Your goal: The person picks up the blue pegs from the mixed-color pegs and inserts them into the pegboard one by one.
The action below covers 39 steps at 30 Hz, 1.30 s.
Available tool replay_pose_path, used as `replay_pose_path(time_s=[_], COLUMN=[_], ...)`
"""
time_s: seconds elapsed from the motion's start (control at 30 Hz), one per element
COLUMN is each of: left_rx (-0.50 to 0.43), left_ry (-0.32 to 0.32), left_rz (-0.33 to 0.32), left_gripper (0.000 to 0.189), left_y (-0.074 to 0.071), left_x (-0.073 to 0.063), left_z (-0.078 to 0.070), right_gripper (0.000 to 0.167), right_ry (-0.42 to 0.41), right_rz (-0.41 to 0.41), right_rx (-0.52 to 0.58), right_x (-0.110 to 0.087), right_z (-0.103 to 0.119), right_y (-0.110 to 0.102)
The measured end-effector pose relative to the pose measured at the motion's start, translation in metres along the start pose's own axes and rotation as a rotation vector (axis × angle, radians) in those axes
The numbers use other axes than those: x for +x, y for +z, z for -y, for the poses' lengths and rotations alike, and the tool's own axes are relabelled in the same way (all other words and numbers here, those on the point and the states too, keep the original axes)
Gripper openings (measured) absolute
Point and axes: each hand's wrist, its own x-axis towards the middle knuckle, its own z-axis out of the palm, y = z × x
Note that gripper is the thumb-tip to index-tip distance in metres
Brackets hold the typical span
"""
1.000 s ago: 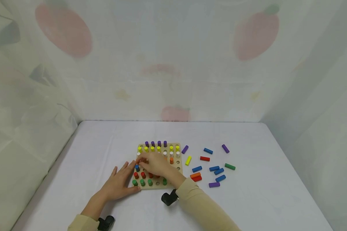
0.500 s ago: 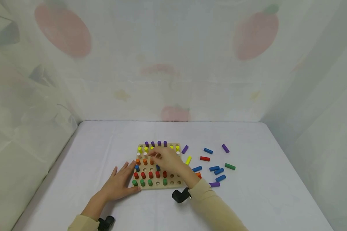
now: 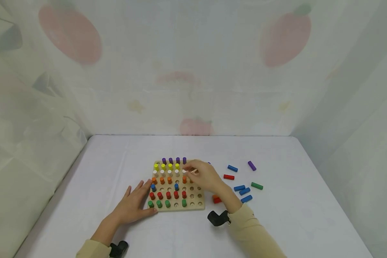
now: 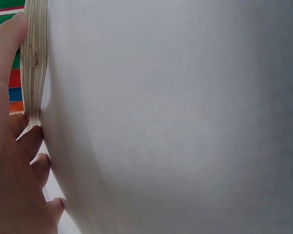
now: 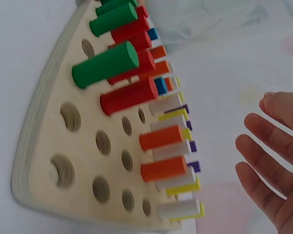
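Head view gives us a person's two hands at a wooden pegboard [image 3: 198, 207], which lies flat on a white table [image 3: 122, 157], a little left of the middle. The left hand [image 3: 132, 206] rests at the board's near left corner, fingers spread and relaxed along its left side, the thumb by the near edge; from the left wrist we see that thumb overlapping the layered wood. The right hand [image 3: 204, 176] hovers over the far right part of the board, beside the white and yellow rows. From the right wrist we find its fingers loosely bent and apart, grasping nothing that we can see.

Counting from the near edge, we see rows of green pegs [image 3: 159, 204], red pegs [image 3: 168, 195], blue pegs [image 3: 176, 187], orange pegs [image 3: 162, 180], white pegs [image 3: 169, 173], yellow pegs [image 3: 170, 166] and purple pegs [image 3: 170, 161], all upright. Bare holes show at the near right corner and within the green, blue and orange rows. The right hand hides part of the far rows from us.

To the right of the board, loose pegs lie on their sides: four blue ones [image 3: 246, 199], a green one [image 3: 257, 186], a purple one [image 3: 252, 166] and a red one [image 3: 229, 177]. Nearer the board, a red and orange pair [image 3: 216, 199] lies partly behind the right wrist.
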Motion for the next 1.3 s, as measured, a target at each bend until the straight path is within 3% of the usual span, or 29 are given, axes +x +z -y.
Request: replay_pose_path(time_s=[0.3, 0.9, 1.17, 1.3], left_rx=[-0.006, -0.013, -0.014, -0.010], left_ry=[0.000, 0.005, 0.002, 0.001], left_rz=[0.004, -0.001, -0.005, -0.002], left_gripper=[0.107, 0.106, 0.107, 0.106], left_y=[0.001, 0.002, 0.002, 0.001], left_x=[0.000, -0.001, -0.001, -0.001], left_z=[0.001, 0.003, 0.003, 0.002], right_gripper=[0.023, 0.023, 0.024, 0.025], right_ry=[-0.006, 0.114, 0.185, 0.168], right_rz=[-0.054, 0.029, 0.114, 0.142], right_rx=[-0.056, -0.107, -0.105, -0.127], right_x=[-0.017, -0.048, -0.057, -0.061], right_z=[-0.023, -0.066, -0.077, -0.082], right_y=[-0.022, -0.039, -0.039, -0.037])
